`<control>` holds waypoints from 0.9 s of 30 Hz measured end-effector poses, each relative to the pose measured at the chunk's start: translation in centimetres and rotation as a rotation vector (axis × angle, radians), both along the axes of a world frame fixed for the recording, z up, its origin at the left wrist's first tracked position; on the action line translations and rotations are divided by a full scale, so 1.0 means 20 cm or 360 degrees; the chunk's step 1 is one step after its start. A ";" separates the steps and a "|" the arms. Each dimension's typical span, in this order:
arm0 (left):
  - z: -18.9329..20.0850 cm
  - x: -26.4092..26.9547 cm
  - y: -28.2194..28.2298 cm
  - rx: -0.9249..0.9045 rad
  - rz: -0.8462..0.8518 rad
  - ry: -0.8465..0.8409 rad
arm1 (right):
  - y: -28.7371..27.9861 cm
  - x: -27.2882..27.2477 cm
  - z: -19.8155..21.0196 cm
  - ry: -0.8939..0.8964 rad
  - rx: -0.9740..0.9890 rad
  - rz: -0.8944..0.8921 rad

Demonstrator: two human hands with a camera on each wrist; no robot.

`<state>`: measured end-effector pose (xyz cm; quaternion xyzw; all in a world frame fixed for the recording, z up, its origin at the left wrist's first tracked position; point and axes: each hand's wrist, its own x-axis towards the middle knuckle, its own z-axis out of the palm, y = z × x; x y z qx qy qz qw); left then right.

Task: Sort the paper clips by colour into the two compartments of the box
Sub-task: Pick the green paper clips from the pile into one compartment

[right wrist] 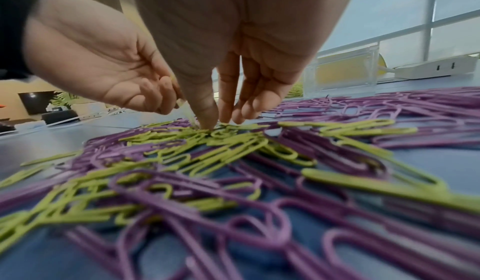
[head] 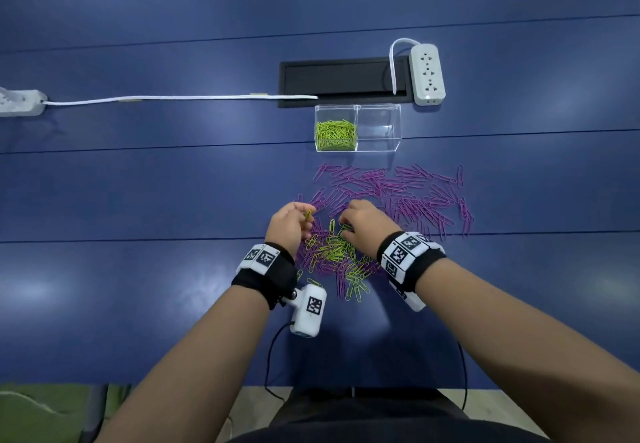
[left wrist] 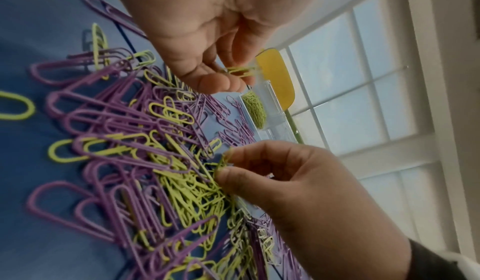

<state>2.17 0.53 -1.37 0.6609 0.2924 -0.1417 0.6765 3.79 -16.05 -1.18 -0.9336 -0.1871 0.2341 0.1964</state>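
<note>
A clear two-compartment box (head: 394,146) stands behind the clips; its left compartment holds green clips (head: 335,134) and its right compartment (head: 379,127) is bare. Purple clips (head: 398,193) lie spread in front of it. Nearer me is a mixed green and purple pile (head: 337,255). My left hand (head: 306,215) hovers above the pile's left edge and pinches a few green clips (left wrist: 240,71). My right hand (head: 344,226) reaches down into the pile, thumb and forefinger pinching a green clip (left wrist: 223,161). The right fingertips (right wrist: 207,120) touch the green clips (right wrist: 223,140).
A white power strip (head: 427,73) lies behind the box at the right, beside a black cable hatch (head: 343,80). A white cable (head: 180,97) runs left to a second power strip (head: 20,101). The blue table (head: 138,200) stretches away to the left.
</note>
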 end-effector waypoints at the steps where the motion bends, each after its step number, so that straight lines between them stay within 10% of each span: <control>1: -0.01 0.02 0.00 -0.0037 0.0036 0.0028 | 0.00 0.00 -0.01 -0.0010 -0.0004 0.0012; 5: -0.03 0.06 -0.02 0.0190 -0.0106 0.0239 | 0.01 -0.02 -0.01 -0.0012 0.0003 0.0056; 11: -0.02 0.00 -0.09 0.1271 -0.0840 -0.0071 | 0.01 -0.02 -0.05 -0.0135 -0.0143 0.0201; 16: -0.03 0.03 -0.13 0.1479 -0.1123 -0.0129 | -0.04 -0.01 -0.02 -0.0097 -0.0151 0.0117; 27: -0.03 -0.03 -0.16 0.1584 -0.1285 -0.0301 | -0.20 -0.01 0.07 0.0622 0.1120 -0.1198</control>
